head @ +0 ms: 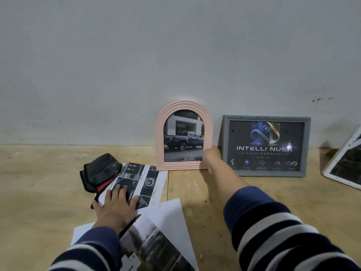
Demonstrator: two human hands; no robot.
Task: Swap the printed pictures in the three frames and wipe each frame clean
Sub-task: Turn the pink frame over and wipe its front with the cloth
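Pink arched frame [184,136], truck print inside, stands in your right hand's [212,156] grip; left hand [117,202] presses flat on a brochure page [143,180] beside a black cloth [100,171].

Three picture frames stand against the far wall: one pink arched ribbed frame [184,137] holding a pickup-truck print at centre, one grey rectangular frame [266,146] with a dark logo print to its right, and one white rectangular frame [345,163] cut off at the far right edge. At least three loose printed sheets lie at near left: one car-interior sheet [142,182], one blank-backed white sheet [172,216], and one grey vehicle print [152,245]. One folded black cloth [99,171] with red trim lies at left. Two hands show, the left hand [115,204] and the right hand [212,156].
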